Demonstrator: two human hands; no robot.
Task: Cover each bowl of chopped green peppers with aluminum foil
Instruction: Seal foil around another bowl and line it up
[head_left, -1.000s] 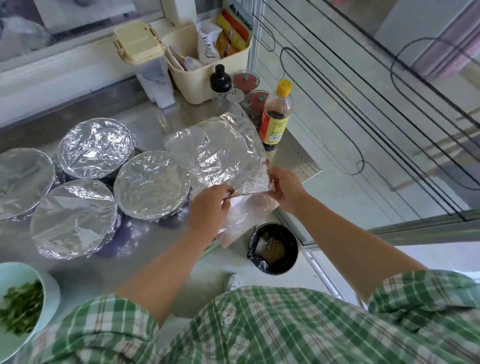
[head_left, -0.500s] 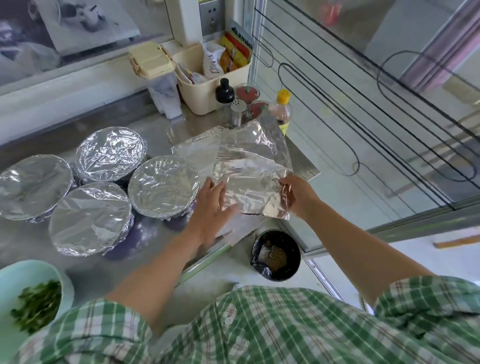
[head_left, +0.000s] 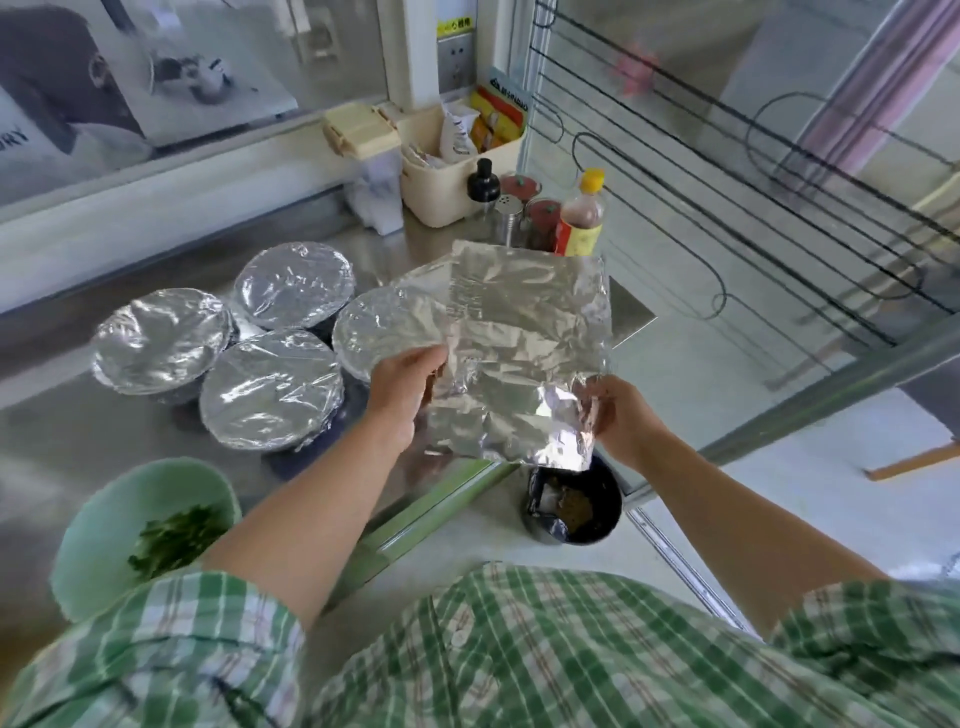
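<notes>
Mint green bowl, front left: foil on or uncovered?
Uncovered: the green bowl shows chopped peppers inside, no foil on it.

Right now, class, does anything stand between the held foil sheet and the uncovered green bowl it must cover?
Nothing visible does. The foil sheet is held up; only the person's own left forearm lies toward the green bowl.

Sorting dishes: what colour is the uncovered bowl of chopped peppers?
The bowl is pale mint green; head view.
</notes>
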